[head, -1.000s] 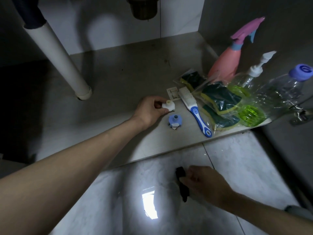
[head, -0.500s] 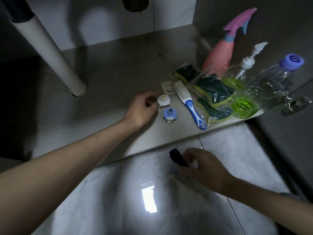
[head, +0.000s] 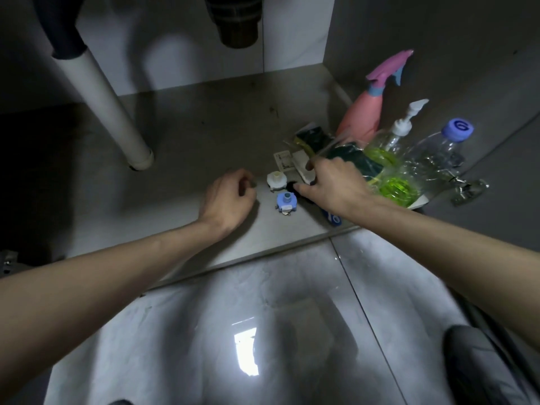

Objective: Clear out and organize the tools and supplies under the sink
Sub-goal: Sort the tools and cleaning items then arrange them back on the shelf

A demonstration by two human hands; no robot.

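Small black thing point(head: 290, 187) sits mid-frame in your right hand point(head: 330, 187), fingertips pinching it beside white cap point(head: 276, 180). Looks light, hard; hold its sides. Left hand point(head: 229, 197) loosely curled, holding nothing.

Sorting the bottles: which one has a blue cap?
The clear bottle farthest right; the pink sprayer has a pink trigger, the pump bottle a white pump.

Dim, grainy cabinet — bright glare patch on floor tile point(head: 246, 350), edges bowed.
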